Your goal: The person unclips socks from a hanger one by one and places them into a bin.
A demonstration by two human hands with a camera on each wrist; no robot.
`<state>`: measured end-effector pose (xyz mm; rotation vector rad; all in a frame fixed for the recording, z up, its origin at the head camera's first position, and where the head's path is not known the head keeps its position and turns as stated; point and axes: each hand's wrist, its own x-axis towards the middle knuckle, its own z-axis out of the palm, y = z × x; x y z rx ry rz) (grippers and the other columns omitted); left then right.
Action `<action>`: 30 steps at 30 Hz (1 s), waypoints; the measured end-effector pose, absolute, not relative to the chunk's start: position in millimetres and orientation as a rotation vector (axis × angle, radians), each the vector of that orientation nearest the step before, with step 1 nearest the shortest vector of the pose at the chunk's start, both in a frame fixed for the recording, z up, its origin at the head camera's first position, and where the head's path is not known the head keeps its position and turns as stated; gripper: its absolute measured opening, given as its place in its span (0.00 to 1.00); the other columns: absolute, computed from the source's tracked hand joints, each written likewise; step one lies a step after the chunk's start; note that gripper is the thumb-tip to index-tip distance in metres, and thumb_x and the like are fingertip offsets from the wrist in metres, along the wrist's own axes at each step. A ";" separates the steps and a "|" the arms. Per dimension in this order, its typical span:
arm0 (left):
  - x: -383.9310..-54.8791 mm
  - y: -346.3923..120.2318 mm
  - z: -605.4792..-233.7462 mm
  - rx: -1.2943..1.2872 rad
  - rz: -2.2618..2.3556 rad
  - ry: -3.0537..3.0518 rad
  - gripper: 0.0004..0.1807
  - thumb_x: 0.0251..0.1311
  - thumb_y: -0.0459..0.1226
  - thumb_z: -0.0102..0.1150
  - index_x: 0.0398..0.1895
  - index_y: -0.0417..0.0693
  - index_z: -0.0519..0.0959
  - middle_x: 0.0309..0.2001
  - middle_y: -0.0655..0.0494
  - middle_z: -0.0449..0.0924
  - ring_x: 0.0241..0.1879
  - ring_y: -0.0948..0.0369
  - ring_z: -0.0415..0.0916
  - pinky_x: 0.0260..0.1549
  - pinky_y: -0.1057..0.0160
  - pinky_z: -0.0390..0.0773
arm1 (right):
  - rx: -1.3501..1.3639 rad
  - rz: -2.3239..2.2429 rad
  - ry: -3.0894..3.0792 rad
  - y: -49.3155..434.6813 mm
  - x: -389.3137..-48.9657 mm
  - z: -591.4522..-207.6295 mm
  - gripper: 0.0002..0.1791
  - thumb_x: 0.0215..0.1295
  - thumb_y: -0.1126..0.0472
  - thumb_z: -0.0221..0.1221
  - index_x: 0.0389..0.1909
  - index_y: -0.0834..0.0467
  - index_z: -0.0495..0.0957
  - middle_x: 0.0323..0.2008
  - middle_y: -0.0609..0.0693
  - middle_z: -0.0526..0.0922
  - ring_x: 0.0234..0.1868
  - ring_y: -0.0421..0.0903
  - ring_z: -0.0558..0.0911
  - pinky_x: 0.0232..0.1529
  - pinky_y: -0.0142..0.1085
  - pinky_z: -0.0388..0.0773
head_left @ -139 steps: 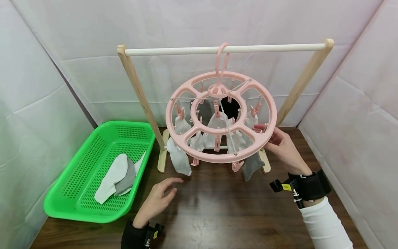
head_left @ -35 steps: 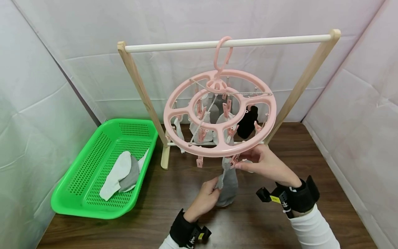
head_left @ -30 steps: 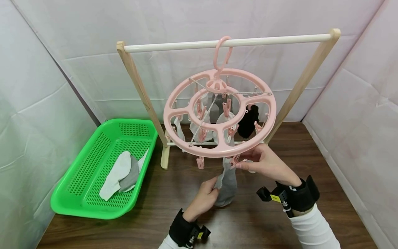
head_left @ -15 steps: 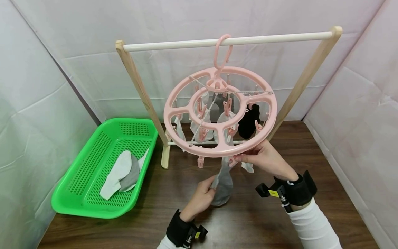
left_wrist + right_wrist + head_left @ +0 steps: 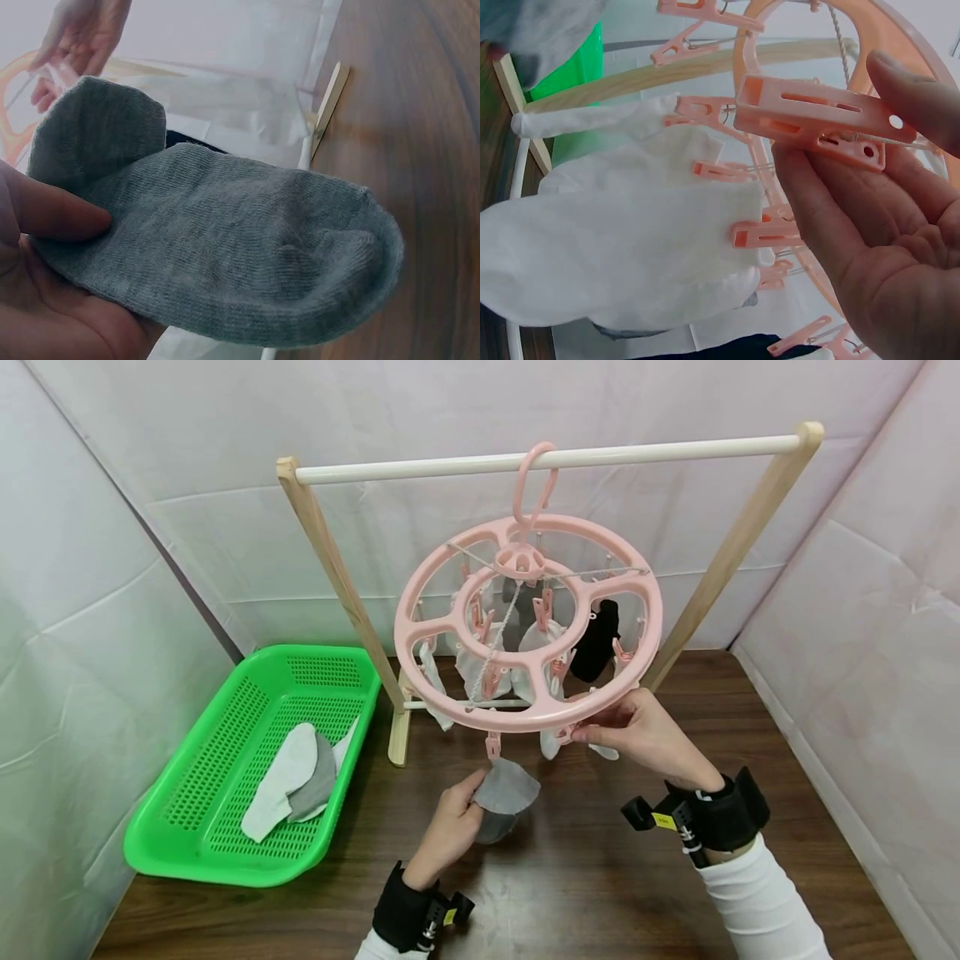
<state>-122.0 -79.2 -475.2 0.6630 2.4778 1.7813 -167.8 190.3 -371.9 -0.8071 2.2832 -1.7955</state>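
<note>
My left hand (image 5: pixel 448 827) holds a grey sock (image 5: pixel 507 787) between thumb and fingers, below the front of the pink round drying hanger (image 5: pixel 517 720). In the left wrist view the grey sock (image 5: pixel 225 240) lies across the palm, its cuff end folded up. At the hanger's front right, my right hand (image 5: pixel 652 739) pinches a pink clothespin (image 5: pixel 564 733). Close up in the right wrist view, this clothespin (image 5: pixel 817 112) has no sock in it. White socks (image 5: pixel 615 255) and a black sock (image 5: pixel 596 639) hang from other clothespins nearby.
A green basket (image 5: pixel 176 777) at the left holds a white sock (image 5: pixel 281 781) and a grey one (image 5: pixel 315 781). The hanger hooks over a white bar (image 5: pixel 420 468) on wooden posts (image 5: pixel 735 556). Pale curtain walls (image 5: pixel 862 568) enclose the table (image 5: pixel 600 877).
The left hand, empty at first, took hold of the grey sock; the sock has come away from the clothespin and moved left. The hanger has turned. The right hand still pinches the clothespin.
</note>
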 end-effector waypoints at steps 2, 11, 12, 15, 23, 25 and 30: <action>-123.7 -84.5 -472.0 0.650 1.774 2.491 0.20 0.65 0.21 0.39 0.54 0.36 0.76 0.47 0.44 0.81 0.39 0.55 0.77 0.40 0.61 0.73 | -0.779 -1.776 2.297 191.0 -167.6 -372.5 0.14 0.64 0.68 0.62 0.50 0.65 0.80 0.40 0.57 0.85 0.41 0.48 0.84 0.37 0.34 0.78; -130.6 -103.5 -456.3 0.591 1.750 2.573 0.19 0.64 0.21 0.41 0.52 0.39 0.78 0.47 0.47 0.81 0.44 0.55 0.79 0.43 0.55 0.77 | -0.745 -1.736 2.329 194.8 -167.4 -376.5 0.17 0.64 0.66 0.62 0.53 0.62 0.79 0.43 0.55 0.85 0.43 0.47 0.83 0.36 0.35 0.78; -131.4 -105.6 -455.1 0.588 1.760 2.572 0.19 0.64 0.21 0.42 0.52 0.39 0.78 0.47 0.47 0.81 0.45 0.55 0.79 0.43 0.54 0.77 | -0.744 -1.742 2.326 195.5 -167.4 -377.1 0.16 0.64 0.66 0.63 0.53 0.62 0.79 0.44 0.55 0.84 0.45 0.48 0.83 0.38 0.35 0.78; -133.4 -112.7 -451.1 0.593 1.776 2.588 0.19 0.64 0.20 0.42 0.53 0.39 0.78 0.48 0.46 0.81 0.44 0.55 0.79 0.43 0.54 0.76 | -0.775 -1.775 2.283 197.5 -168.2 -379.3 0.16 0.65 0.66 0.62 0.54 0.62 0.78 0.44 0.56 0.84 0.45 0.50 0.83 0.41 0.36 0.79; -141.7 -137.4 -441.0 0.619 1.666 2.754 0.20 0.58 0.18 0.43 0.48 0.38 0.78 0.41 0.46 0.82 0.35 0.57 0.77 0.34 0.60 0.74 | -0.791 -1.872 2.232 201.8 -172.1 -384.5 0.21 0.64 0.71 0.61 0.59 0.64 0.74 0.48 0.53 0.82 0.42 0.44 0.82 0.39 0.33 0.78; -143.2 -143.6 -437.6 0.636 1.628 2.787 0.22 0.56 0.17 0.42 0.49 0.38 0.78 0.41 0.45 0.82 0.34 0.57 0.76 0.33 0.60 0.73 | -0.777 -1.873 2.236 203.1 -171.9 -386.6 0.20 0.64 0.71 0.61 0.57 0.61 0.76 0.46 0.52 0.82 0.40 0.43 0.81 0.38 0.32 0.78; -146.0 -158.7 -430.0 0.684 1.493 2.855 0.24 0.55 0.16 0.41 0.52 0.36 0.78 0.42 0.43 0.81 0.30 0.59 0.72 0.30 0.60 0.68 | -0.754 -1.835 2.257 204.2 -173.7 -394.5 0.16 0.63 0.69 0.63 0.51 0.56 0.79 0.39 0.47 0.82 0.33 0.39 0.74 0.33 0.31 0.72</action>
